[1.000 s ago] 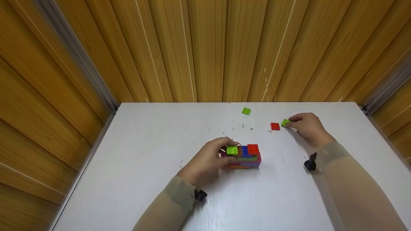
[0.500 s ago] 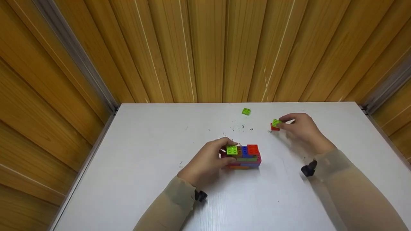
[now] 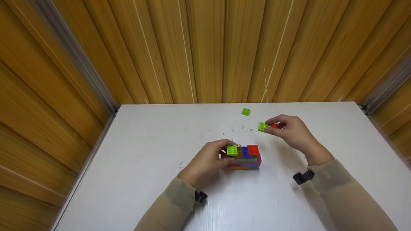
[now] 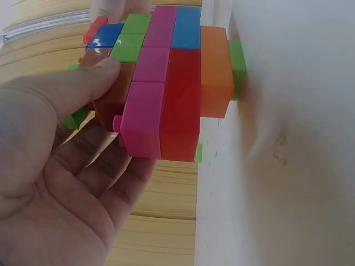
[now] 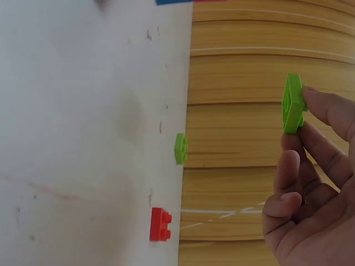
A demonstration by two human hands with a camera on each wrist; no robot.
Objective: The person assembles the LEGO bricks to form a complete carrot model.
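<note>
On the white table stands a block of stacked toy bricks (image 3: 244, 159), with lime, brown, blue and red pieces on top. My left hand (image 3: 210, 157) grips its left end, thumb in front and fingers behind. The left wrist view shows pink, red and orange bricks (image 4: 216, 72) in its lower layers. My right hand (image 3: 293, 133) pinches a flat lime-green brick (image 3: 262, 126) between thumb and fingers. In the right wrist view, this lime brick (image 5: 293, 104) is held clear of the table, its hollow underside partly showing.
A loose red brick (image 3: 274, 125) lies on the table, partly hidden behind my right hand. Farther back lies another lime-green brick (image 3: 246, 112). Small dark marks (image 3: 242, 127) dot the white tabletop (image 3: 154, 141). A wood-patterned wall (image 3: 208, 51) rises behind the table's back edge.
My right hand has carried the lime brick leftward, passing over the red brick, and nearer to the stacked bricks. My left hand has kept its grip in the same place.
</note>
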